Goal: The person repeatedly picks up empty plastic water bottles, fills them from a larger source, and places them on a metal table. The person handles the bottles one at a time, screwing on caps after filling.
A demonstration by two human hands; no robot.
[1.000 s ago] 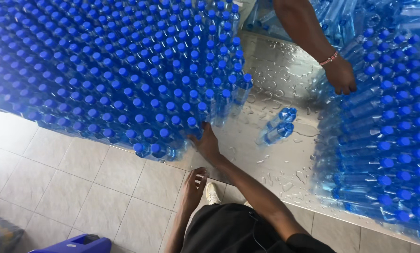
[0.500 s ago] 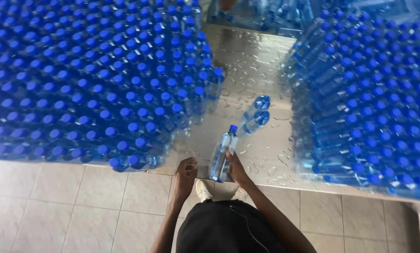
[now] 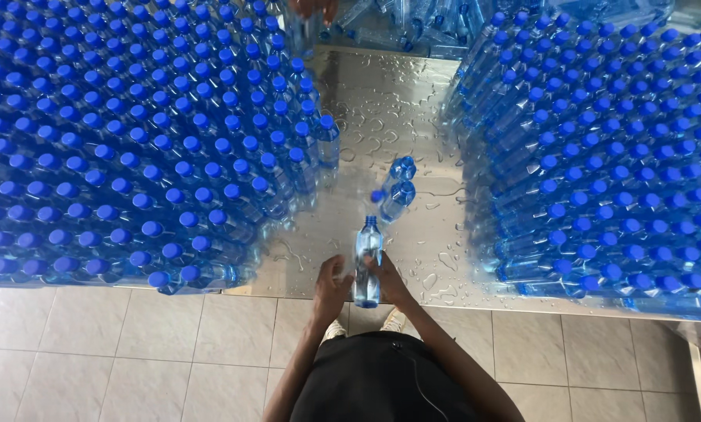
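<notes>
Now, bottle (image 3: 366,266) between left hand (image 3: 331,285), right hand (image 3: 388,280)

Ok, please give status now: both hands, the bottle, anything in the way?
Left hand and right hand both on one bottle at the table edge. Two loose bottles just beyond it. Packed bottle rows either side.

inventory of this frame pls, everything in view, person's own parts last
held bottle: one, clear, no cap, between both hands at the table's near edge
loose bottles: two, clear with blue caps, mid-table
left block of bottles: too many to count, blue caps
right block of bottles: too many to count, blue caps
table: one, wet bare metal
floor: pale tiles
another person's hand: one, top edge
left hand: on the held bottle
right hand: on the held bottle
</notes>
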